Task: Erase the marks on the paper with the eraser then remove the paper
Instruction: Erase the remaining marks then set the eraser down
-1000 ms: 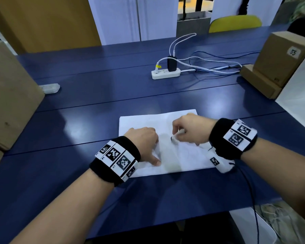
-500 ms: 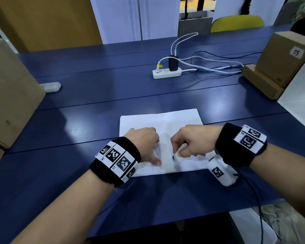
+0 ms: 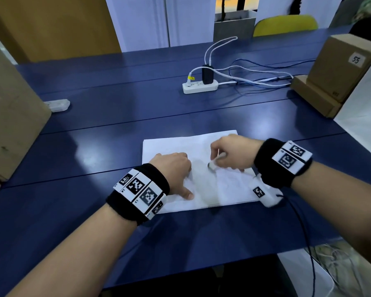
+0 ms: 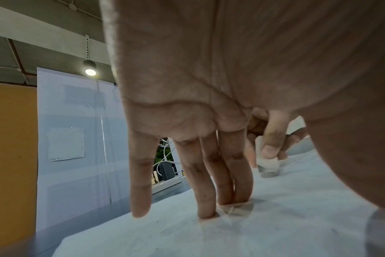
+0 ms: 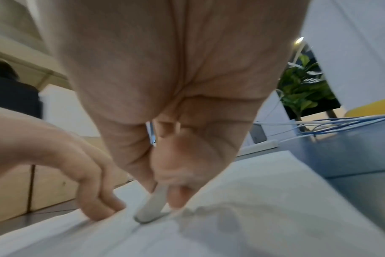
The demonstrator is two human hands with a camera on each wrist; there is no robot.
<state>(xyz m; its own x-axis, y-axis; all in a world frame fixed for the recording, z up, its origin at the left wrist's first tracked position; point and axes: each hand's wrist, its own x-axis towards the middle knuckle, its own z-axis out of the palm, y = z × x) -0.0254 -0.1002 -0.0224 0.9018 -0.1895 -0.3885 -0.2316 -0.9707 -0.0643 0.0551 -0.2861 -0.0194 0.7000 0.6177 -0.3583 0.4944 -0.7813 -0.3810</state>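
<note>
A white sheet of paper [image 3: 171, 146] lies on the blue table [image 3: 116, 129] in front of me. My right hand [image 3: 229, 154] pinches a small white eraser [image 3: 214, 162] whose grey tip touches the paper near its middle; the same eraser [image 5: 152, 207] shows between thumb and fingers in the right wrist view and as the eraser [image 4: 267, 165] in the left wrist view. My left hand [image 3: 174, 168] presses down on the paper's left part with straight fingers [image 4: 204, 187], thumb stretched toward the near edge. Faint marks show on the paper near the eraser.
A white power strip [image 3: 199, 86] with a black charger and cables lies far centre. Cardboard boxes [image 3: 343, 67] stand at the far right, another box [image 3: 11, 116] at the left. A small white object [image 3: 57, 105] lies far left. A cable hangs off the table's near right edge.
My right hand with the eraser slid toward me over the paper, then back away to its middle. The left hand has stayed in place on the paper.
</note>
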